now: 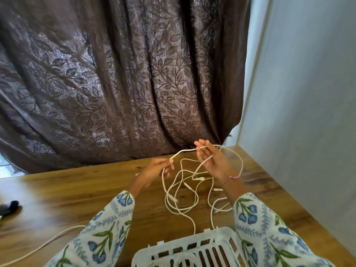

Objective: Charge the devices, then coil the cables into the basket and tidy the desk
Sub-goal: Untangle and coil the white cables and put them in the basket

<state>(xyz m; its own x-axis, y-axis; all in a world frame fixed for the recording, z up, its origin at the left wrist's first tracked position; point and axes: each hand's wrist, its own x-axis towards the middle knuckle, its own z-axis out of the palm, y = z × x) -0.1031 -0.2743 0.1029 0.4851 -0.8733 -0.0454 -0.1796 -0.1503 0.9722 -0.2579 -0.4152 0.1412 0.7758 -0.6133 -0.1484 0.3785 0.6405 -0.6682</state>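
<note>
Several white cables (185, 189) lie tangled in loose loops on the wooden desk (81, 197). My left hand (156, 170) pinches one white cable close to its plug end, raised above the desk. My right hand (212, 160) is palm up, with the same cable held between thumb and fingers and a strand draped across the palm. A short stretch of cable runs taut between both hands. A white slatted plastic basket (154, 255) stands at the desk's near edge, between my forearms. A coiled white cable shows dimly inside it.
Another white cable (44, 245) trails across the desk at the lower left. A dark object (9, 207) lies at the left edge, blurred. A brown leaf-patterned curtain (115, 83) hangs behind the desk, and a pale wall (308, 93) bounds the right side.
</note>
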